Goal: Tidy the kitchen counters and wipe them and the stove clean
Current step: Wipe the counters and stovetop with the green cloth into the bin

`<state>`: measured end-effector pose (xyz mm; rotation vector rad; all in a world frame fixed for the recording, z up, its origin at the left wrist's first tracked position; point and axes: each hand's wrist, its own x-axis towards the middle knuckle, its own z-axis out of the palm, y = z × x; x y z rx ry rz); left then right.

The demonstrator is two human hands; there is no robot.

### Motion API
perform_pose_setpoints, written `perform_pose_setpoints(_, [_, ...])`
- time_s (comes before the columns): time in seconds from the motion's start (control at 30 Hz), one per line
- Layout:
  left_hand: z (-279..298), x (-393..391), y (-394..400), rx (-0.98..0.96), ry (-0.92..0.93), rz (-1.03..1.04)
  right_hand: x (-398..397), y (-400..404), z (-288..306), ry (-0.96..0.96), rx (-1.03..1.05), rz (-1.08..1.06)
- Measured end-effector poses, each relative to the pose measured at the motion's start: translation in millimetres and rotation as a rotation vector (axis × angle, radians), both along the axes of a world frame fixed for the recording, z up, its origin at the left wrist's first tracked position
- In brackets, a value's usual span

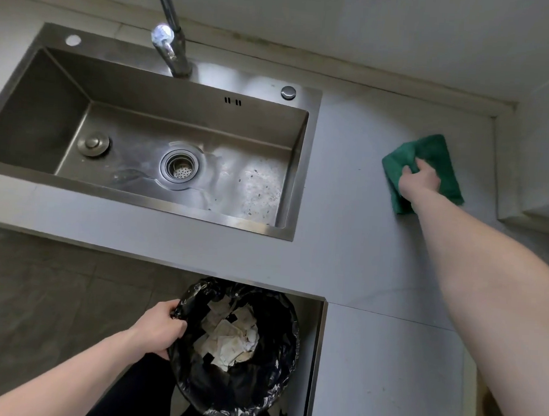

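A folded green cloth (430,159), nubby like microfibre, lies flat on the smooth grey counter (345,244) at the right of the frame, near the corner where the counter meets the pale wall. The right hand (419,179) rests on top of it with fingers curled into the fabric, gripping it against the surface, the bare forearm stretching back toward the lower right.

At the lower centre, the left hand (158,327) pinches the crinkled rim of a glossy black plastic liner (276,362) that lines a round bin (235,408) standing below the counter's front edge. Inside lie crumpled, stained white paper scraps (230,337).

Across the upper left sits a rectangular brushed-steel sink (48,104) with angular walls, a round perforated strainer (179,168) in its floor, and a loose round plug (92,143) to the left of it. Water spots mark the basin's right part. A chrome tap (172,50) rises from the sink's back ledge, with a round button (288,92) to its right.
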<state>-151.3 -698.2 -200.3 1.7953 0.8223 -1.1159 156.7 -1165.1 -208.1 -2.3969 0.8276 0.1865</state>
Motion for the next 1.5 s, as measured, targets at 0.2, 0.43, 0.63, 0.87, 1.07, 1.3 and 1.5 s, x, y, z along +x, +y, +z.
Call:
perform_pose_setpoints(0.2, [1.1,-3.4,-2.5,0.011,0.011,0.011,-18.6,38.5,18.8,0.118,-0.071,0.198])
perform_pose_setpoints(0.43, [1.8,-10.6,-6.6,0.028,-0.003,0.021,-61.1,76.3,34.4,0.163,-0.072,0.403])
perform_pose_setpoints(0.63, [3.5,-14.0,-8.5,0.032,-0.023,0.016,-100.4,100.4,31.3,0.136,-0.020,0.502])
perform_pose_setpoints(0.87, [5.8,-20.8,-12.7,0.022,-0.028,0.025,-149.7,121.5,22.6,0.117,-0.040,0.614])
perform_pose_setpoints(1.07, [10.2,-22.9,-15.2,0.018,-0.031,0.036,-197.0,146.8,29.9,0.104,-0.003,0.632])
perform_pose_setpoints(1.3, [17.3,-24.7,-16.9,0.019,-0.044,0.036,-269.4,189.1,41.0,0.117,0.041,0.787])
perform_pose_setpoints(1.5, [18.2,-27.3,-17.9,0.013,-0.035,0.014,-282.1,180.8,64.3,0.059,0.202,0.725])
